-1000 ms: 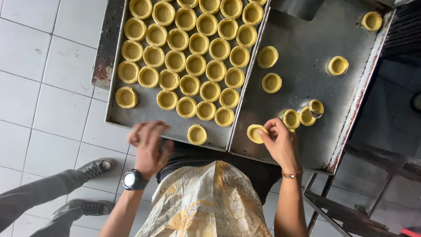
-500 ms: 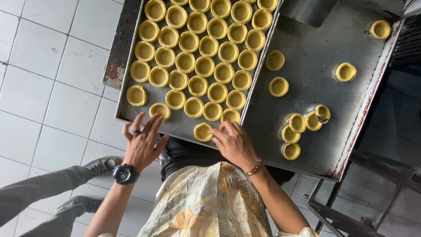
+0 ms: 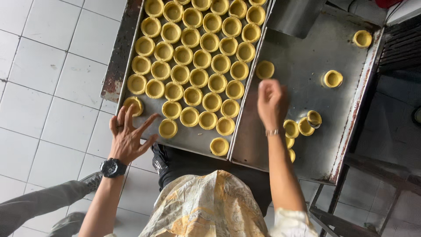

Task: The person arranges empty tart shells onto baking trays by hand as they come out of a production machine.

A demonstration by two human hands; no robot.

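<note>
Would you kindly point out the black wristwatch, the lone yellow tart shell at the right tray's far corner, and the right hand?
Black wristwatch (image 3: pixel 113 167), head view, on its dial.
Lone yellow tart shell (image 3: pixel 362 38), head view, on its hollow centre.
Right hand (image 3: pixel 271 102), head view, on its back.

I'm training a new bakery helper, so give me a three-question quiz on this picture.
1. True or false: the left tray holds more tart shells than the right tray.
2. Which hand is over the right tray? A) left hand B) right hand
3. Fill in: the left wrist wears a black ____.

Key: 1 true; the left tray's shells fill close rows, the right tray has only scattered ones. 2 B; it is blurred, so what it holds cannot be told. 3 watch.
</note>
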